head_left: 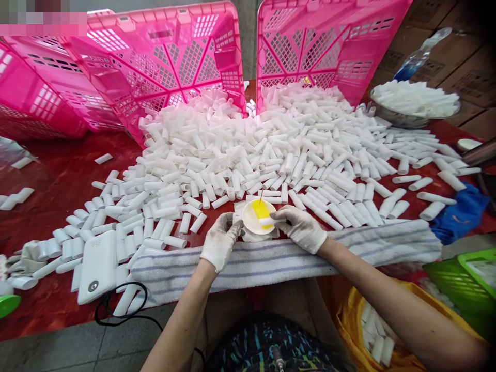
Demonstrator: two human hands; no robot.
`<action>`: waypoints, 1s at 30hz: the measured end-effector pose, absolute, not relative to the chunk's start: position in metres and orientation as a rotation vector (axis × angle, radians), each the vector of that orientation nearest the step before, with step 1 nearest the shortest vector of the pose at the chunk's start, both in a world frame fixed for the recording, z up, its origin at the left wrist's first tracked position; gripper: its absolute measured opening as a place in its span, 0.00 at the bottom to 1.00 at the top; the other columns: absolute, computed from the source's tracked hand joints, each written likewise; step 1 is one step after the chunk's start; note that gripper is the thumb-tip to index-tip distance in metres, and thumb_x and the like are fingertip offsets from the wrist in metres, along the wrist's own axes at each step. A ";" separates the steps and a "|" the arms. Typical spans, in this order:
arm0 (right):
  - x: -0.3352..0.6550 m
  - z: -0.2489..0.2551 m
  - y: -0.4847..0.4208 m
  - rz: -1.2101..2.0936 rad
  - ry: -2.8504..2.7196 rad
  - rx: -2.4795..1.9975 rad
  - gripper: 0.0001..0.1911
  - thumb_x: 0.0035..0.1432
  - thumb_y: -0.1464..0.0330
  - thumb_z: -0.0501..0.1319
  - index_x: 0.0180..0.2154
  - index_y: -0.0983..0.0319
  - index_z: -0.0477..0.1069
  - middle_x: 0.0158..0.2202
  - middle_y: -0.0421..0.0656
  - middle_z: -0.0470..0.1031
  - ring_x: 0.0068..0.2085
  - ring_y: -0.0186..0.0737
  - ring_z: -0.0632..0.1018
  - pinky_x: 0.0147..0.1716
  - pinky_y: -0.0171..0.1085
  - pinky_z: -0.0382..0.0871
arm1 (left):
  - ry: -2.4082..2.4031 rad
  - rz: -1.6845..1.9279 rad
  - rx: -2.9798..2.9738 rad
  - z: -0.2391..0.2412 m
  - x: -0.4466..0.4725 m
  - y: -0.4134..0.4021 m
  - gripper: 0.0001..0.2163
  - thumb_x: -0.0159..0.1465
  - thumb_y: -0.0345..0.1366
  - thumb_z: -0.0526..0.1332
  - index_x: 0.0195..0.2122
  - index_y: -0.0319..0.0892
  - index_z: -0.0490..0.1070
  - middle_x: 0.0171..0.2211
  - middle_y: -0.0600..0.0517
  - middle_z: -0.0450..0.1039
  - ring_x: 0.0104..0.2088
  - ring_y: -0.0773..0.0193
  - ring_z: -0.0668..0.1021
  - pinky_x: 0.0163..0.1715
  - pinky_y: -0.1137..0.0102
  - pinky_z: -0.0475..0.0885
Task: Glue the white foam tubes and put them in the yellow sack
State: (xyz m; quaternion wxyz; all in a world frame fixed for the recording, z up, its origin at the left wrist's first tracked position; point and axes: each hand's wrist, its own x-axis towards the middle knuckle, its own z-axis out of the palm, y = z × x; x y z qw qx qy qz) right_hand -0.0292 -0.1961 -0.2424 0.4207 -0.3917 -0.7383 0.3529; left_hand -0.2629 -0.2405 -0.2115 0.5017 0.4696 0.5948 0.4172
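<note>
A small white dish holds a bright yellow pad with a thin pin standing up from it. My right hand, in a white glove, pinches a short white tube whose near end lies over the dish and the pad's lower part. On the dish's other side is my left hand, also gloved, its fingers closed around what looks like another white tube, mostly hidden by the fingers. Beneath both wrists stretches a striped towel.
A large heap of white tubes covers the red table, spilling from tipped pink crates. A power bank with a black cable lies left. A heaped bowl, blue cloth and orange bag are at right.
</note>
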 end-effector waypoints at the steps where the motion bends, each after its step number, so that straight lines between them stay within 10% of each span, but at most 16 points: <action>1: -0.029 -0.240 -0.198 0.886 -1.856 -0.974 0.07 0.56 0.63 0.64 0.34 0.60 0.75 0.33 0.42 0.73 0.34 0.38 0.77 0.35 0.40 0.76 | 1.444 0.997 1.137 -0.211 -0.263 -0.241 0.18 0.60 0.48 0.61 0.44 0.39 0.68 0.37 0.49 0.74 0.34 0.63 0.76 0.38 0.67 0.73; 8: -0.022 -0.219 -0.219 1.013 -1.687 -1.061 0.10 0.52 0.60 0.67 0.32 0.59 0.74 0.33 0.42 0.72 0.33 0.37 0.75 0.34 0.39 0.74 | 1.554 0.979 1.276 -0.200 -0.259 -0.247 0.16 0.58 0.41 0.63 0.45 0.40 0.71 0.45 0.48 0.76 0.45 0.61 0.77 0.50 0.66 0.71; 20: -0.026 -0.183 -0.239 1.110 -1.412 -1.391 0.22 0.52 0.48 0.63 0.31 0.62 0.73 0.22 0.40 0.70 0.22 0.33 0.68 0.21 0.33 0.65 | 1.319 0.858 1.364 -0.184 -0.223 -0.276 0.17 0.61 0.43 0.61 0.48 0.41 0.72 0.36 0.50 0.75 0.32 0.67 0.74 0.32 0.74 0.70; 30: -0.013 -0.157 -0.242 1.114 -1.366 -1.386 0.26 0.48 0.44 0.63 0.28 0.62 0.72 0.20 0.39 0.68 0.19 0.31 0.66 0.17 0.33 0.60 | 1.246 0.745 1.166 -0.178 -0.217 -0.276 0.28 0.63 0.61 0.46 0.29 0.39 0.68 0.19 0.56 0.59 0.19 0.71 0.58 0.19 0.74 0.54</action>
